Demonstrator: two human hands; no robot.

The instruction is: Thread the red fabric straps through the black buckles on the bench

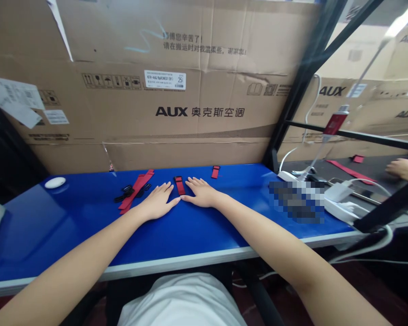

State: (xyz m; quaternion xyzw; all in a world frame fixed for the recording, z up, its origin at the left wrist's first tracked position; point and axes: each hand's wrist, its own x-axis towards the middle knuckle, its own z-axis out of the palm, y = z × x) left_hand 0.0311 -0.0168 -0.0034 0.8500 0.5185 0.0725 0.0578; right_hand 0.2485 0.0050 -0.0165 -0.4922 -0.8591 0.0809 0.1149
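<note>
My left hand (157, 202) lies flat on the blue table, palm down with fingers stretched out. Opposite it, my right hand (202, 192) rests the same way. Between them lies a short red strap with a black buckle (179, 184); the thumb tips come close together at its near end. Neither hand grips anything. Left of my left hand is a pile of red straps (136, 192) with several black buckles (127, 192) around it. A second red strap piece with a black buckle (216, 171) sits beyond my right hand.
Large cardboard boxes (122, 117) wall off the table's back edge. A white oval object (55, 182) lies at the left. A white power strip (340, 210) with plugs and cables is at the right. Beyond the black frame, another person's hand (404, 168) is near red straps (352, 172).
</note>
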